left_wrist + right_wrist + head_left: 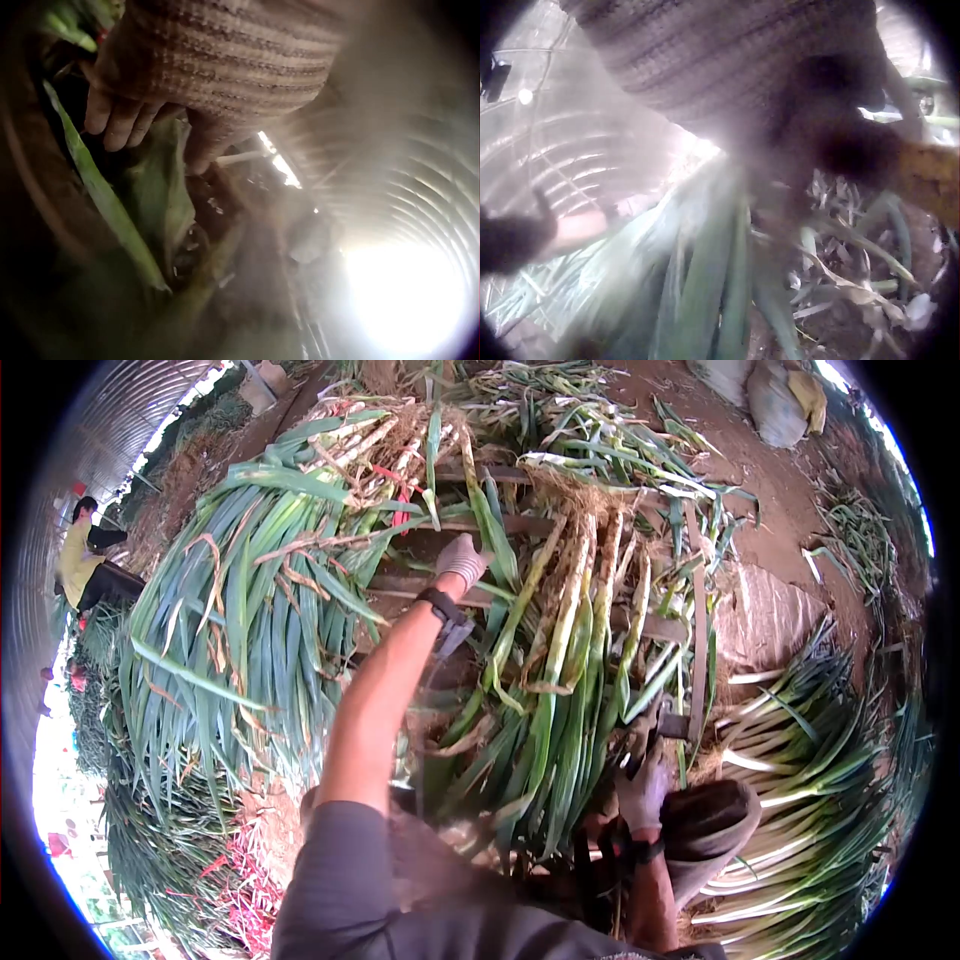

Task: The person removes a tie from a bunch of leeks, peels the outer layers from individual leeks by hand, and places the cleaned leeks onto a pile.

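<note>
In the head view my left hand (462,560), in a striped knit glove, reaches over the slatted frame among the green onions. Its bare fingertips and thumb close around a broad leaf of a green onion (161,180) in the left wrist view. Lower right in the head view, my gloved right hand (645,790) is beside a dark metal piece (672,722) at the frame's end. I cannot tell whether its fingers hold anything. Long green onions (565,630) with dry, yellowed stalks lie across the frame between my hands, roots away from me.
A big heap of untrimmed green onions (240,570) lies left. Cleaned white-stalked onions (790,800) are rowed on the right. Red ties (250,890) lie lower left. Sacks (775,405) stand at the back right. Another person (90,560) is at far left.
</note>
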The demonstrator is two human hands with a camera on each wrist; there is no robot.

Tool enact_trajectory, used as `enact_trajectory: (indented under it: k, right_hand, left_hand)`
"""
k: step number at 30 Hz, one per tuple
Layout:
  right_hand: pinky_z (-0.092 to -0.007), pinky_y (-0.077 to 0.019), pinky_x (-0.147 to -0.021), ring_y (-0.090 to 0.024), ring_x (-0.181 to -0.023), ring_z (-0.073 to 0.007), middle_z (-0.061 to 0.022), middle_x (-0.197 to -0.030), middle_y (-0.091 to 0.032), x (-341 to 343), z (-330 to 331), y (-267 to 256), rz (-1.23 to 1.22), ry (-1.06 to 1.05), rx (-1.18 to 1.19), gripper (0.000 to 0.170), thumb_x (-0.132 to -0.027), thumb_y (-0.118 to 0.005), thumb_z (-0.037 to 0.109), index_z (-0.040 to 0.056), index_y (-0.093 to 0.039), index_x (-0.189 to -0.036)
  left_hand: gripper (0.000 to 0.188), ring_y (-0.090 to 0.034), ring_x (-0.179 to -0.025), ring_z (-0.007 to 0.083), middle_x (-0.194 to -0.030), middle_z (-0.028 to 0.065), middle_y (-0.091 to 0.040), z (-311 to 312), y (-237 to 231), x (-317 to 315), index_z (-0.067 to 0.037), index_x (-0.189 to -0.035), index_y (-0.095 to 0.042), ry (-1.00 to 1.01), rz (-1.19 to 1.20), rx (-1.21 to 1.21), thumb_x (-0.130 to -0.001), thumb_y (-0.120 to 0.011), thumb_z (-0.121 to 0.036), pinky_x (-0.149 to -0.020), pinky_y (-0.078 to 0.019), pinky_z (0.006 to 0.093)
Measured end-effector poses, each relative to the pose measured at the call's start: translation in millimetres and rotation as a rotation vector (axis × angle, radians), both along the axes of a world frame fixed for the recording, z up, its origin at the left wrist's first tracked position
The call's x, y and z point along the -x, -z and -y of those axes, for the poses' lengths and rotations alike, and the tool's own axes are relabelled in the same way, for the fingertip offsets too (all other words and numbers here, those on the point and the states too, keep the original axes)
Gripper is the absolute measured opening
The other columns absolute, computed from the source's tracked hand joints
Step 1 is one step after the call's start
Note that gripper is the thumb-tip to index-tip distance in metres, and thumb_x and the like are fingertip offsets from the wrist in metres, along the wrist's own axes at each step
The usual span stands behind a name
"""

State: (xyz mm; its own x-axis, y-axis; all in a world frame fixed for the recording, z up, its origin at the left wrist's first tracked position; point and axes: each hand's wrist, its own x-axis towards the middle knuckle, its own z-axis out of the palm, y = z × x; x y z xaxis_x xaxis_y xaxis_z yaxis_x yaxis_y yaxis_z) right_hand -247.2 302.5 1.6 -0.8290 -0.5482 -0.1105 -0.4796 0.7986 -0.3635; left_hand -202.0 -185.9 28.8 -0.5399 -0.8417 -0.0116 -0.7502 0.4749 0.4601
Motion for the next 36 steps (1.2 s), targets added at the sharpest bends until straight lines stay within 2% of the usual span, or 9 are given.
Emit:
enact_trajectory:
  k: [6, 12, 16, 19, 22, 24, 26, 29, 36]
  right_hand:
    - [-0.0524, -0.0399, -0.101, -0.049, -0.116, -0.0504, -0.0357, -0.128, -0.048, 8, -7, 40, 0.039, 0.033, 0.064, 0.087, -0.073, -0.073, 0.014, -0.0128, -0.027, -0.142]
    - [-0.052, -0.0388, -0.103, -0.048, -0.118, -0.0517, -0.0361, -0.128, -0.048, 6, 1, 32, 0.172, 0.108, 0.131, 0.086, -0.072, -0.071, 0.009, -0.0135, -0.026, -0.142]
    - [-0.0519, -0.0422, -0.097, -0.052, -0.113, -0.0505, -0.0347, -0.124, -0.052, 9, -2, 35, 0.199, 0.071, 0.203, 0.078, -0.077, -0.07, 0.01, -0.0118, -0.03, -0.141]
    - [-0.0507, -0.0465, -0.089, -0.056, -0.106, -0.049, -0.0333, -0.117, -0.056, 9, -2, 24, 0.215, 0.037, 0.316, 0.072, -0.08, -0.069, 0.012, -0.0103, -0.034, -0.138]
    - [-0.0504, -0.0473, -0.083, -0.058, -0.101, -0.0476, -0.0314, -0.11, -0.058, 7, -3, 21, 0.026, -0.026, 0.33, 0.072, -0.076, -0.073, 0.013, -0.0085, -0.037, -0.135]
    - [-0.0498, -0.0476, -0.083, -0.059, -0.1, -0.046, -0.0296, -0.107, -0.058, 7, 5, -8, 0.224, 0.064, 0.266, 0.068, -0.075, -0.075, 0.014, -0.0067, -0.04, -0.129]
    - [-0.0472, -0.048, -0.085, -0.059, -0.101, -0.0435, -0.0279, -0.107, -0.058, 10, 1, 8, 0.167, 0.02, 0.416, 0.064, -0.075, -0.074, 0.014, -0.0062, -0.042, -0.126]
    - [-0.0428, -0.0479, -0.091, -0.059, -0.103, -0.0405, -0.0238, -0.109, -0.059, 7, -7, 11, 0.206, 0.054, 0.54, 0.069, -0.073, -0.069, 0.008, -0.0047, -0.04, -0.135]
    - [-0.031, -0.05, -0.082, -0.06, -0.093, -0.0195, -0.0167, -0.102, -0.062, -29, -51, -81, 0.638, -0.055, 0.559, 0.07, -0.073, -0.057, -0.005, -0.0036, -0.039, -0.141]
  left_hand:
    - [0.062, -0.064, -0.092, 0.0261, -0.106, 0.0168, -0.069, 43, 75, 45, 0.007, -0.114, -0.065, -0.135, -0.56, -0.731, -0.077, -0.079, -0.041, -0.083, -0.0489, 0.0393]
    - [0.032, -0.063, -0.077, 0.019, -0.087, 0.0087, -0.066, 21, 23, 58, 0.002, -0.103, -0.061, -0.038, -0.823, -0.614, -0.078, -0.072, -0.013, -0.072, -0.0529, 0.0343]
    - [0.04, -0.065, -0.082, 0.028, -0.094, 0.0182, -0.067, 11, -83, 70, 0.004, -0.106, -0.059, 0.185, -0.729, -0.317, -0.075, -0.069, -0.018, -0.079, -0.0532, 0.0377]
    - [0.035, -0.064, -0.084, 0.0396, -0.092, 0.0243, -0.066, 33, -171, 81, 0.001, -0.102, -0.059, 0.195, -0.762, 0.607, -0.078, -0.07, -0.021, -0.079, -0.0524, 0.044]
    - [0.062, -0.065, -0.088, 0.0289, -0.102, 0.0174, -0.067, 51, -298, 59, -0.011, -0.146, -0.041, 0.129, -0.589, 0.586, -0.092, -0.065, -0.029, -0.083, -0.0546, 0.0494]
    - [0.045, -0.067, -0.086, 0.0302, -0.101, 0.0188, -0.068, 124, -362, 25, -0.011, -0.133, -0.055, 0.165, 0.619, 1.491, -0.089, -0.063, -0.017, -0.078, -0.0523, 0.0475]
    - [0.062, -0.069, -0.092, 0.0284, -0.108, 0.0194, -0.068, 27, -386, -16, -0.016, -0.141, -0.048, 0.04, 0.167, 1.123, -0.086, -0.067, -0.036, -0.081, -0.0577, 0.046]
    - [0.035, -0.066, -0.093, 0.0425, -0.095, 0.03, -0.065, -31, -320, -59, 0.003, -0.114, -0.055, 0.15, 0.069, 0.561, -0.086, -0.059, -0.018, -0.083, -0.0504, 0.0506]
    - [0.051, -0.066, -0.097, 0.0431, -0.1, 0.0277, -0.067, -150, -47, -169, -0.002, -0.128, -0.044, 0.069, 0.525, 0.045, -0.085, -0.061, -0.024, -0.083, -0.0525, 0.0518]
